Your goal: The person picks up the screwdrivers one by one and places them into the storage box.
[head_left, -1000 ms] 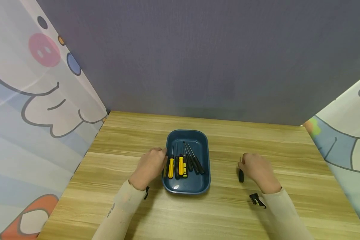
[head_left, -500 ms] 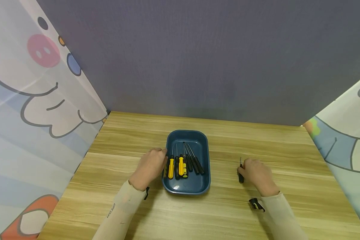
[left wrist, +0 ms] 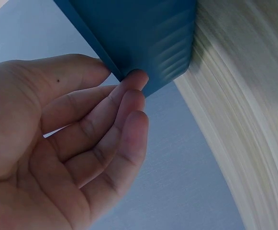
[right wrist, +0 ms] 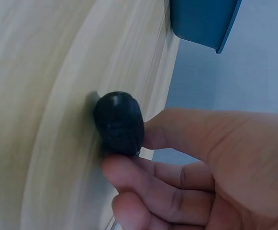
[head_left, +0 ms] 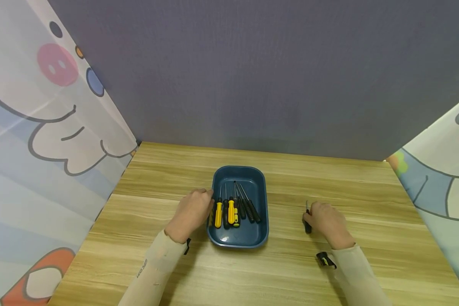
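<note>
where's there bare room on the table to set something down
Bare wood lies between the tray and the back wall, and between the tray and the right hand. It is crowded inside the tray, where screwdrivers lie beside the left hand.

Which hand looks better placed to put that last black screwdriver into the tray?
Right, probably. The right hand already pinches the screwdriver on the table; the left hand rests against the tray rim.

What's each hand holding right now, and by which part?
The right hand pinches a small black-handled screwdriver by its handle; the left hand holds nothing, straight fingers touching the dark blue plastic tray's left rim.
</note>
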Demonstrator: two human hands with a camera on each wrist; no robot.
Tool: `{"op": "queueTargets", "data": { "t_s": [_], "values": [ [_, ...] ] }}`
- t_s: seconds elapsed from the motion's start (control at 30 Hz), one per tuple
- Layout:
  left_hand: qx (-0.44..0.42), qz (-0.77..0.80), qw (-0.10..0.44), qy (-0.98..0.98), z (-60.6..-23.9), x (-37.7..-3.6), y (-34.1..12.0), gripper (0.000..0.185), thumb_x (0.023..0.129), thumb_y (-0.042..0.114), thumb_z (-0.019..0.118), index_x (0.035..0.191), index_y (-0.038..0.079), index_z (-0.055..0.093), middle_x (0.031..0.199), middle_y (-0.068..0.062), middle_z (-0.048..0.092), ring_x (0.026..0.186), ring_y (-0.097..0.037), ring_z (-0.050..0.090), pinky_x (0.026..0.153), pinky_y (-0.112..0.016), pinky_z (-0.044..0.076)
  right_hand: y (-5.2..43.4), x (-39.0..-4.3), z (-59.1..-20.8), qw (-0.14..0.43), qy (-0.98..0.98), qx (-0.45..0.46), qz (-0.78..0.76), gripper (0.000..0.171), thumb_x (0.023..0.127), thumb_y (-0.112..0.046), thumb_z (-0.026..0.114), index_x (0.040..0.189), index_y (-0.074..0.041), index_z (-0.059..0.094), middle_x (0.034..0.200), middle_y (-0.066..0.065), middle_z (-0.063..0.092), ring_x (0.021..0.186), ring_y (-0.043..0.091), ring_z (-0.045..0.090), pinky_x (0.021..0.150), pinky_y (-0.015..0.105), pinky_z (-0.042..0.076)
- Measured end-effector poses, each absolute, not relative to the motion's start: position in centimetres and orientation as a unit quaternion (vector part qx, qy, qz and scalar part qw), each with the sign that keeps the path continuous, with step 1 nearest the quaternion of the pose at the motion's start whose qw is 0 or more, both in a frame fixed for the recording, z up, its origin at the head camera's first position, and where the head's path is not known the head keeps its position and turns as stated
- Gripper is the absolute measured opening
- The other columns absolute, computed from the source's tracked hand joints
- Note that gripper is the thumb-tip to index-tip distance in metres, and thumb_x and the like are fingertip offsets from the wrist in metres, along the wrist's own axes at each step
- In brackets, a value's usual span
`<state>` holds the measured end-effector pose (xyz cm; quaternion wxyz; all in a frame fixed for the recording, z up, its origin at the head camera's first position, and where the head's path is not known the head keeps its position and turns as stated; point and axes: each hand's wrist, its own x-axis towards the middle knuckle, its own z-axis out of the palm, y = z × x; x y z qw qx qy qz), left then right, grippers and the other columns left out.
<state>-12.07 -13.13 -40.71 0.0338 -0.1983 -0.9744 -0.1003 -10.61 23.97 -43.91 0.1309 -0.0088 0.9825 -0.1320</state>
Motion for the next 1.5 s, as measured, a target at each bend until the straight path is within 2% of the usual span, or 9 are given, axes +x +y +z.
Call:
{"op": "queueTargets", "data": {
  "t_s": [0.23, 0.77, 1.07, 1.17, 1.5],
  "values": [
    [-0.199, -0.103, 0.03, -0.974, -40.6, -12.1, -13.2, 0.014, 0.093, 0.008, 0.07, 0.103, -0.002, 0.07, 0.082, -0.009, 0.064, 0.073, -0.025, 0.065, 0.056, -0.038, 0.055, 23.7, -11.1, -43.0, 0.116, 0.982, -0.034, -0.142, 0.044, 0.092, -0.018, 0.063, 0.053, -0.016, 0.043, 0.048, -0.007, 0.032, 0.044, 0.007, 0.026, 0.038, 0.021, 0.024],
    [-0.198, -0.1, 0.022, -0.975, -40.6, -12.2, -13.3, 0.017, 0.094, 0.009, 0.068, 0.107, -0.002, 0.07, 0.086, -0.01, 0.066, 0.077, -0.026, 0.065, 0.059, -0.039, 0.056, 19.5, -12.5, -38.4, 0.098, 0.983, -0.082, -0.128, 0.048, 0.096, -0.019, 0.059, 0.052, -0.018, 0.04, 0.048, -0.008, 0.025, 0.044, 0.008, 0.019, 0.041, 0.023, 0.017],
    [-0.202, -0.105, 0.038, -0.973, -40.7, -12.2, -13.3, 0.011, 0.093, 0.007, 0.068, 0.1, -0.001, 0.069, 0.078, -0.007, 0.061, 0.072, -0.026, 0.064, 0.053, -0.039, 0.054, 15.2, -14.1, -36.1, 0.091, 0.986, -0.107, -0.093, 0.048, 0.094, -0.023, 0.06, 0.05, -0.017, 0.043, 0.046, -0.007, 0.028, 0.043, 0.01, 0.025, 0.04, 0.024, 0.018],
    [-0.203, -0.107, 0.038, -0.973, -40.7, -12.3, -13.4, 0.01, 0.093, 0.007, 0.068, 0.099, -0.001, 0.069, 0.078, -0.007, 0.061, 0.072, -0.026, 0.064, 0.053, -0.039, 0.054, 13.6, -14.7, -35.8, 0.084, 0.986, -0.12, -0.085, 0.047, 0.094, -0.024, 0.061, 0.051, -0.016, 0.043, 0.047, -0.006, 0.031, 0.042, 0.012, 0.029, 0.04, 0.026, 0.022],
    [-0.198, -0.111, 0.026, -0.974, -40.7, -12.2, -13.4, 0.013, 0.094, 0.007, 0.067, 0.103, -0.001, 0.069, 0.079, -0.007, 0.061, 0.072, -0.024, 0.063, 0.052, -0.036, 0.054, 8.2, -16.2, -36.7, 0.108, 0.981, -0.147, -0.072, 0.042, 0.095, -0.026, 0.067, 0.058, -0.015, 0.05, 0.052, -0.002, 0.039, 0.043, 0.014, 0.039, 0.039, 0.026, 0.029]
  ]
}}
